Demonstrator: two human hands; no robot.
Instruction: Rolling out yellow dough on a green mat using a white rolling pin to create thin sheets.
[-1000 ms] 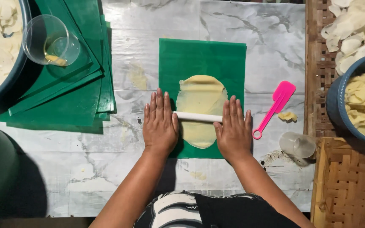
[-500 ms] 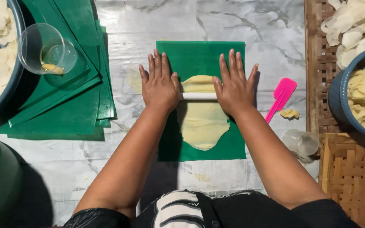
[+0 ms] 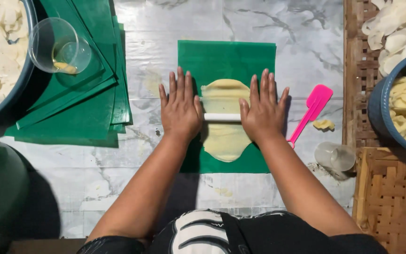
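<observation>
Head view, centre frame: left hand [image 3: 180, 110] and right hand [image 3: 261, 113], both flat-open, press a white rolling pin [image 3: 222, 117] across dough [image 3: 224, 120] already flattened into an oval on a green sheet [image 3: 226, 59].

From my feed the scene is evenly and fairly brightly lit from above, with soft light and no hard glare. The marble tabletop [image 3: 306, 42] shows only a mild sheen. My arms throw a soft dark shadow toward the bottom edge, and the bottom left corner falls quite dim. Focus is sharp throughout, with no motion blur and little bending at the edges.
</observation>
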